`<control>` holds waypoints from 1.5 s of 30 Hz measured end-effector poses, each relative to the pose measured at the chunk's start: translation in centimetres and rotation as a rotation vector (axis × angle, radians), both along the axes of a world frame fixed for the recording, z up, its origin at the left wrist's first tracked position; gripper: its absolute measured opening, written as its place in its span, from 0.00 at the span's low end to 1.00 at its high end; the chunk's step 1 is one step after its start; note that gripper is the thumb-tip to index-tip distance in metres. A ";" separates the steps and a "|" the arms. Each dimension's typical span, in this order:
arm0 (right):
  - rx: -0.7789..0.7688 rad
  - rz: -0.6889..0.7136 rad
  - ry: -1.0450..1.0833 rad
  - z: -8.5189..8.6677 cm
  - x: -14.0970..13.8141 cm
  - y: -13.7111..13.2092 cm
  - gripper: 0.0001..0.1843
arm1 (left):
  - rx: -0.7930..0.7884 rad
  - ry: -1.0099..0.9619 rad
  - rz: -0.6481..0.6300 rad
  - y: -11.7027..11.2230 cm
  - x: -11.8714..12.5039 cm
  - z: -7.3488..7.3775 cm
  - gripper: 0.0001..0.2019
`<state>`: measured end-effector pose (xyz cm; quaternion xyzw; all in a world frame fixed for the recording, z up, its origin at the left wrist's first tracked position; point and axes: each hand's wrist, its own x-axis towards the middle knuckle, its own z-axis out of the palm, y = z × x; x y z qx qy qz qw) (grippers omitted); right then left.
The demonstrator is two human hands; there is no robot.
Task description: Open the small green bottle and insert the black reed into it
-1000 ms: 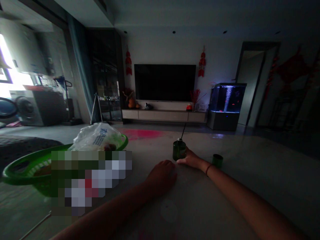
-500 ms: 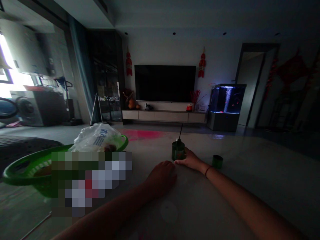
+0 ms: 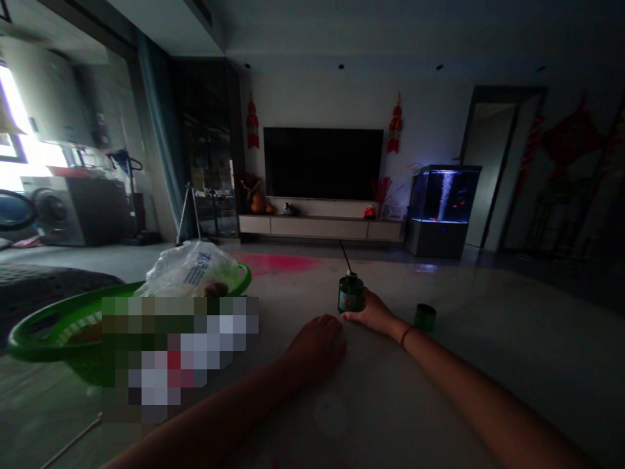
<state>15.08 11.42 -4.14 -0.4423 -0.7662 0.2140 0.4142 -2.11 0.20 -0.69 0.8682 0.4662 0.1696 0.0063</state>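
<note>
My right hand (image 3: 374, 312) is wrapped round the base of a small dark green bottle (image 3: 350, 294) that stands on the pale table (image 3: 439, 384). A thin dark stick (image 3: 346, 258) pokes out of the bottle's neck and leans to the left. My left hand (image 3: 317, 342) rests palm down on the table just left of the right hand, fingers curled loosely, holding nothing that I can see. A small green cap (image 3: 424, 316) stands on the table to the right of my right wrist.
A green basket (image 3: 53, 329) with a white plastic bag (image 3: 190, 267) in it sits at the table's left. Beyond the table are a dark television (image 3: 323, 163), a low cabinet (image 3: 319, 225) and a lit fish tank (image 3: 442, 198). The room is dim.
The stick in the bottle has swung from leaning right to leaning left, and the bottle has turned slightly in my right hand. My left hand has stayed put.
</note>
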 end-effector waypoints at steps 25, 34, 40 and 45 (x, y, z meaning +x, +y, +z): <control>0.358 -0.204 0.144 9.1 -1.4 -1.2 0.10 | 0.026 0.007 -0.002 0.5 -0.2 -0.7 0.13; 0.306 -0.334 0.256 8.1 -0.3 0.1 0.09 | -0.020 0.001 0.010 0.3 -0.1 -0.2 0.14; 0.158 -0.238 0.293 7.5 -0.2 1.1 0.10 | -0.015 -0.005 0.003 0.5 -0.3 -0.4 0.14; 0.078 -0.215 0.317 7.6 -0.1 0.7 0.10 | 0.000 -0.012 -0.002 0.5 -0.3 -0.6 0.14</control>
